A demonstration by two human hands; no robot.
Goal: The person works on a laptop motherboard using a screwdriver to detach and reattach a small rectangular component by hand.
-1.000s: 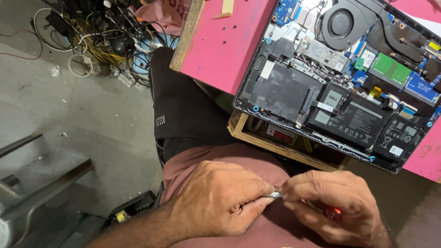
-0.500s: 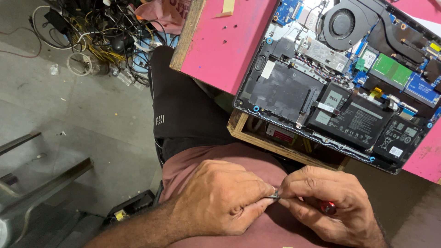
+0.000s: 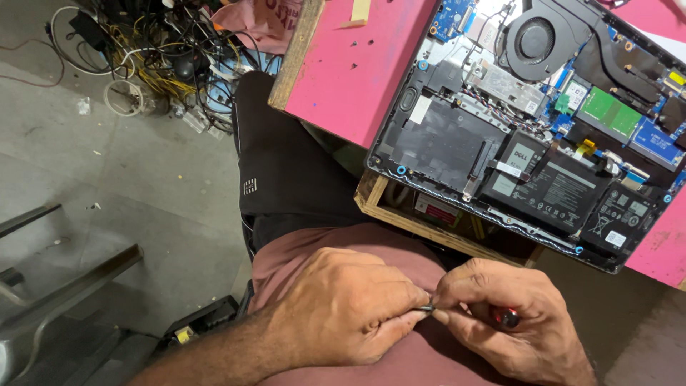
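Note:
Both hands meet low in the head view, over my lap in a dusty-pink shirt. My right hand grips a small screwdriver with a red handle. Its thin metal shaft pokes out toward my left hand, whose fingertips pinch the tip. What sits at the tip is hidden by the fingers. Above the hands an opened laptop lies bottom-up on the pink tabletop, showing its black battery, fan and green boards.
The laptop overhangs the table's wooden front edge. A few tiny screws lie on the pink surface. A tangle of cables and chargers covers the concrete floor at upper left. Metal bars stand at lower left.
My hands have shifted slightly while staying pressed together at the screwdriver tip; the right hand's fingers have regripped the red handle. The laptop has not moved.

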